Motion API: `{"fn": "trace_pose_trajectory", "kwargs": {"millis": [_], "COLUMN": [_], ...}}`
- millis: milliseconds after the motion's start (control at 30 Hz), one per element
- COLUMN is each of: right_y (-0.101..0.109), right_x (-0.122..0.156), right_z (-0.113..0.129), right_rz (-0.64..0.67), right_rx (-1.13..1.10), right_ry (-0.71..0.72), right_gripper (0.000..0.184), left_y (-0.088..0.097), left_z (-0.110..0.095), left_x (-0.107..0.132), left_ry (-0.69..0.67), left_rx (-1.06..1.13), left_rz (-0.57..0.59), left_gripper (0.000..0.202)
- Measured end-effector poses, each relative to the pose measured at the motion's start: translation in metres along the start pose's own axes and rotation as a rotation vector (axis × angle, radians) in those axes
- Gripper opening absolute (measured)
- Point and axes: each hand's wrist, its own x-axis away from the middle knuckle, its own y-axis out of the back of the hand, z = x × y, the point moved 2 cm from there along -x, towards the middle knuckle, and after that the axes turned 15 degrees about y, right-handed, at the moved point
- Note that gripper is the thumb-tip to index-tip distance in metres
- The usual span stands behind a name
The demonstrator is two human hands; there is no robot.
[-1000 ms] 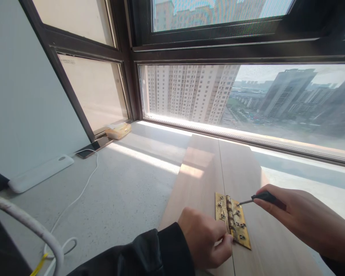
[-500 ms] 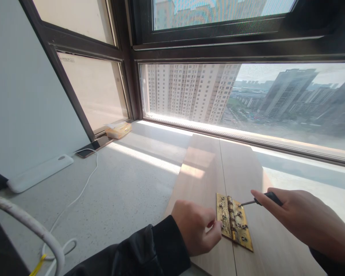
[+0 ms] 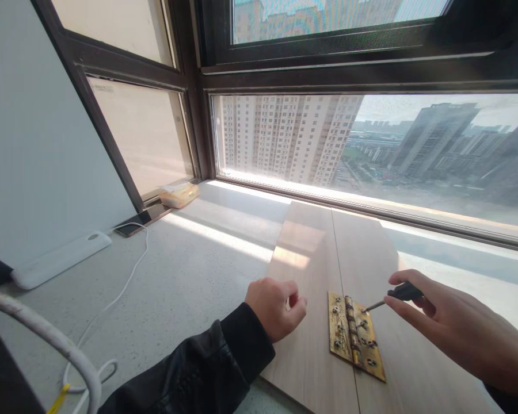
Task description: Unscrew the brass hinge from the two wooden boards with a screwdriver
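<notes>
Overhead and ahead, a wide window [image 3: 285,138] in dark brown framing looks out on tall buildings. Below it spreads a pale grey, speckled stone-like counter [image 3: 190,270], and on that lie two flat, pale wood-grain boards [image 3: 306,339], side by side with a thin straight seam between them. The right hand [image 3: 444,325] is closed around a slim screwdriver with a black handle [image 3: 403,292], thumb and fingers gripping it. The left hand [image 3: 275,307], in a black sleeve [image 3: 185,374], is loosely curled above the left board, apart from the metal; whether it pinches anything small I cannot tell. Between the hands, a worn, gold-coloured metal hinge [image 3: 352,329] lies opened flat across the seam. The screwdriver's tip meets its right leaf near the far edge. Small dark screws [image 3: 372,344] dot both leaves.
</notes>
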Motion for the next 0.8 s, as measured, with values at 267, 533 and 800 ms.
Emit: {"fn": "trace_pose_trajectory", "kwargs": {"millis": [267,533,800], "right_y": [0.003,0.01,0.008], "right_x": [0.002,0.0,0.004], "right_z": [-0.013,0.016,0.018], "right_rz": [0.05,0.107,-0.023], "right_rx": [-0.052,0.211,-0.029], "right_ry": [0.13,-0.086,0.099], "right_gripper": [0.037,0.057,0.04], "left_y": [0.004,-0.001,-0.003], "left_z": [0.017,0.024,0.026], "left_x": [-0.019,-0.026,-0.028], "left_ry": [0.06,0.072,0.063], "left_rx": [0.038,0.117,0.102], "left_rz": [0.141,0.09,0.02], "left_gripper": [0.029,0.031,0.031]}}
